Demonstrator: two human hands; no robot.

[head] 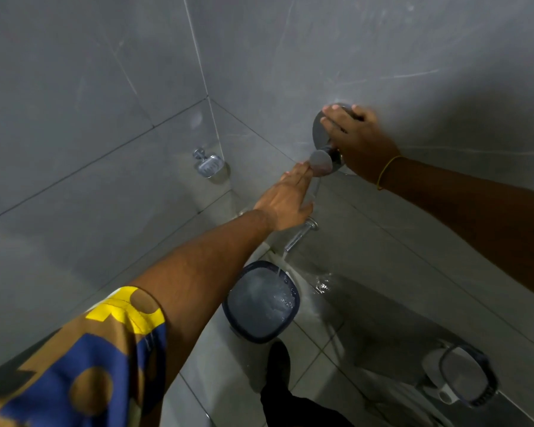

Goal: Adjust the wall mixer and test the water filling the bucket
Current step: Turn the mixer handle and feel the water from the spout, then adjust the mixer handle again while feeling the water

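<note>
Grey tiled walls meet in a corner at upper left of the frame. Your right hand (356,140) has its grip closed over the wall mixer (324,143) at centre right. Your left hand (285,200) lies open, fingertips touching the mixer knob. Below, the spout (299,235) pours into the bucket (261,303), standing at the wall's foot with open floor to its right.

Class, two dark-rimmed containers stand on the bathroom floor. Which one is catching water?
The bucket directly beneath the running spout, left of the other; the container at lower right gets none.
</note>
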